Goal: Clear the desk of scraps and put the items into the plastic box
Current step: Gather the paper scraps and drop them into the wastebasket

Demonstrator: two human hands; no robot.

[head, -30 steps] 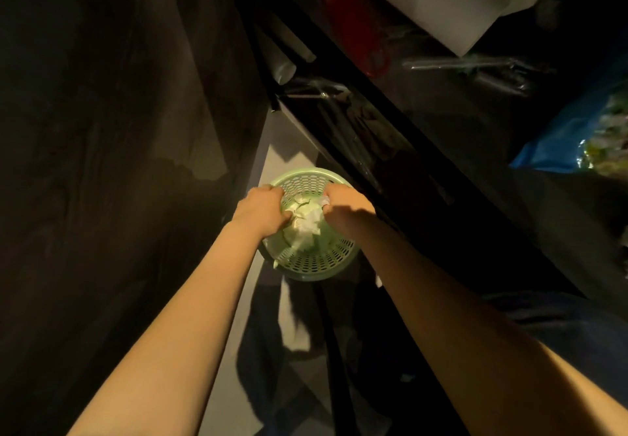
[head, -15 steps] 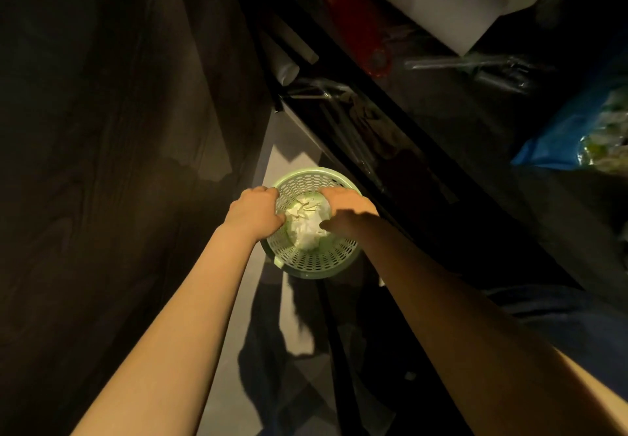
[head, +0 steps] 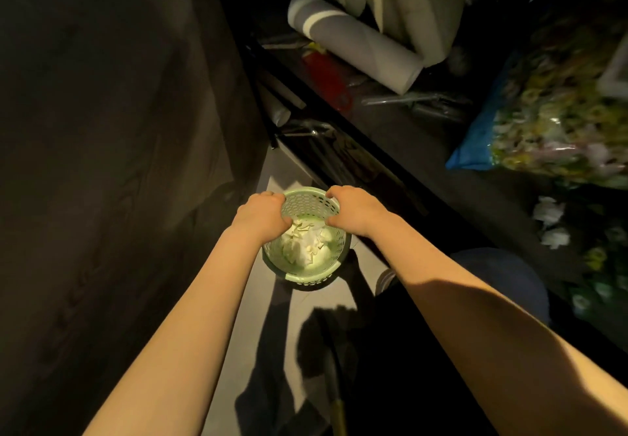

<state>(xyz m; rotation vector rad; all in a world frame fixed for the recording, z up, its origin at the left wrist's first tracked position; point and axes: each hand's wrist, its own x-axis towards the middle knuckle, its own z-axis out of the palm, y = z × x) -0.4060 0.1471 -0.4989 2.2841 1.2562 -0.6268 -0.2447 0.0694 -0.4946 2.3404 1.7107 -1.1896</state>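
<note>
A small round green perforated basket point(head: 306, 277) stands on the pale floor between a dark cabinet and a dark shelf. White paper scraps point(head: 306, 243) lie piled inside it. My left hand point(head: 261, 216) grips the basket's left rim with curled fingers. My right hand point(head: 353, 209) grips the far right rim, thumb inside the basket. Both forearms reach down from the lower corners of the view.
A dark wooden cabinet side point(head: 119, 164) fills the left. A low black shelf point(head: 390, 150) on the right holds a white paper roll point(head: 356, 45), something red point(head: 326, 75), and a blue bag of coloured pieces point(head: 543, 130). Dark cloth point(head: 323, 350) lies on the floor nearer me.
Both hands moved from over the scraps in the basket's middle out to its rim and now hold it. The view tilted up, showing more of the shelf.
</note>
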